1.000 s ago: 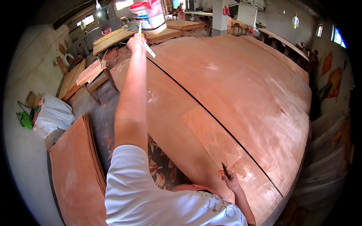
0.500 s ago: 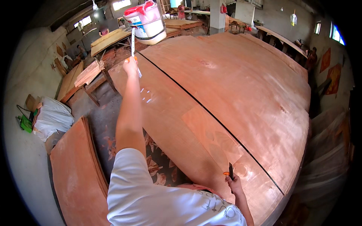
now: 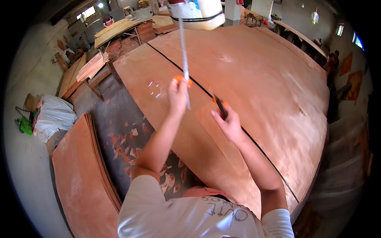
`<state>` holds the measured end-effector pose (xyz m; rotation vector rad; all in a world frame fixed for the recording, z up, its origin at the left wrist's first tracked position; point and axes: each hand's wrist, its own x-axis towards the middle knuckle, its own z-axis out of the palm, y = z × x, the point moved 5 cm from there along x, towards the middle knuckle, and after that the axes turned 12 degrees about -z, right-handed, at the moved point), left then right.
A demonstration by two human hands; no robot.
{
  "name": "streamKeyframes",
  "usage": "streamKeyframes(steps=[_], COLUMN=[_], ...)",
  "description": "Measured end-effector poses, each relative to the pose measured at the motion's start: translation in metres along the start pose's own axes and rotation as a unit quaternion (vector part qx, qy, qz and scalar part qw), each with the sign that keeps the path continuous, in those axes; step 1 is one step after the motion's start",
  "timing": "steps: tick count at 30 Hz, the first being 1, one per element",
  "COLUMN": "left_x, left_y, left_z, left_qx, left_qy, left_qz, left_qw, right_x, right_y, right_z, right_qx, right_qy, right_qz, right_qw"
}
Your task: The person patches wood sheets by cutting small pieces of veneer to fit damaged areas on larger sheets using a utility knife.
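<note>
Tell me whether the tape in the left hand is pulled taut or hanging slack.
Taut: the tape runs in a straight line from the left hand up toward the white roll hanging above the wooden sheets.

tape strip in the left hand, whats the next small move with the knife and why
Probably bring the knife blade in the right hand across to the tape strip and cut it. The left hand holds the strip taut where it runs down from the white roll, and the blade is raised just beside it, above the dark seam between the veneer sheets.

White short-sleeved shirt, dark lettering, bare forearms
</note>
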<state>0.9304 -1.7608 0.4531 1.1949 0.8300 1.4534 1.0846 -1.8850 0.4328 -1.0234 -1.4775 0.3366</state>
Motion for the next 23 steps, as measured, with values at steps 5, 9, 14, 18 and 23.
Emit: streamKeyframes(steps=[5, 9, 14, 18, 23], left_x=[-0.031, -0.036, -0.020, -0.023, -0.029], left_y=[-0.016, -0.020, -0.042, -0.090, -0.125], left_z=[0.015, 0.013, 0.001, -0.021, -0.024], left_qx=[-0.040, -0.027, -0.095, -0.206, -0.238], left_qy=[0.020, 0.031, 0.054, 0.139, 0.109], left_qz=[0.053, 0.020, -0.082, -0.217, -0.257], left_qw=[0.998, 0.999, 0.991, 0.944, 0.930], right_x=[0.072, 0.076, 0.081, 0.090, 0.048], right_y=[-0.040, -0.015, -0.008, -0.018, 0.037], right_z=[0.042, 0.054, 0.068, 0.077, 0.054], right_qx=[-0.145, -0.082, -0.081, -0.002, 0.224], right_qy=[-0.013, 0.034, 0.053, -0.005, 0.027], right_qz=[-0.019, -0.034, -0.086, -0.057, 0.163], right_qw=[0.989, 0.995, 0.992, 0.998, 0.960])
